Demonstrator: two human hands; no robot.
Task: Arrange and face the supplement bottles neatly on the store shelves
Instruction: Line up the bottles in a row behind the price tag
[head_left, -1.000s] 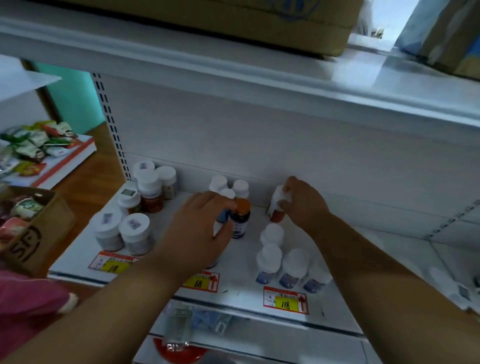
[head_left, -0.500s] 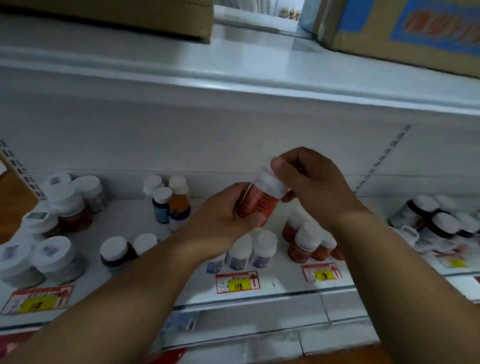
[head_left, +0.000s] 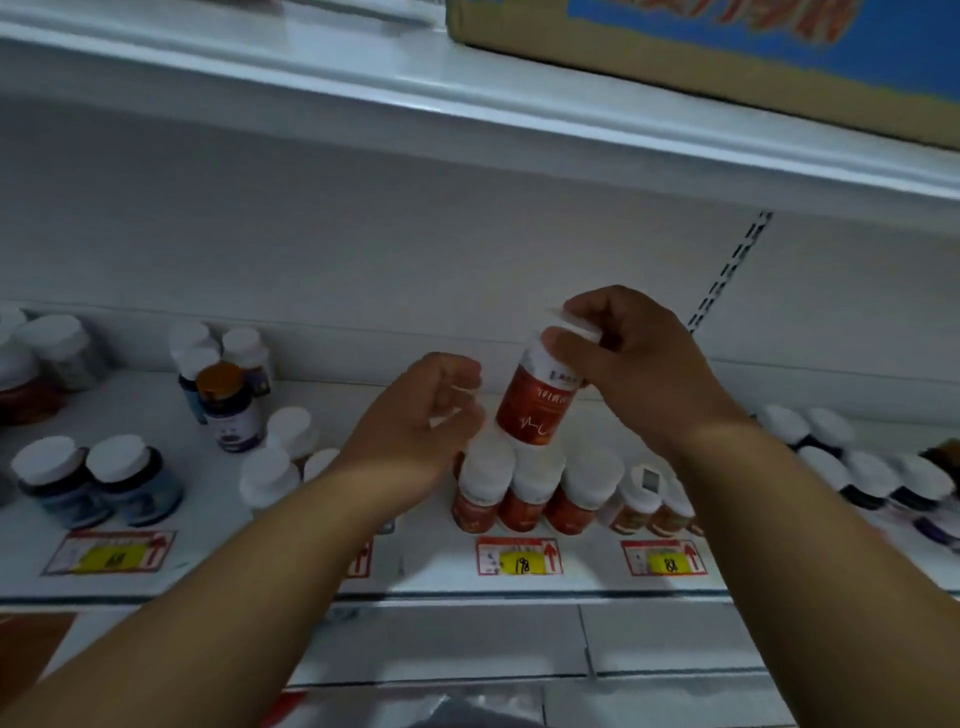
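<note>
Placement step is what I am judging to be in hand: my right hand is gripping a red-labelled plastic supplement bottle with a white cap by its cap end, fingers curled round the top, holding it tilted in the air just above a cluster of matching red-labelled white-capped bottles standing on the white metal store shelf. My left hand is hovering just beside the bottle with fingers loosely curled; I cannot tell whether it is pinching anything. The label is facing me. Next move, I am judging, calls for righting the bottle and lowering it into that group behind the yellow "198" price tag, without toppling the neighbours.
</note>
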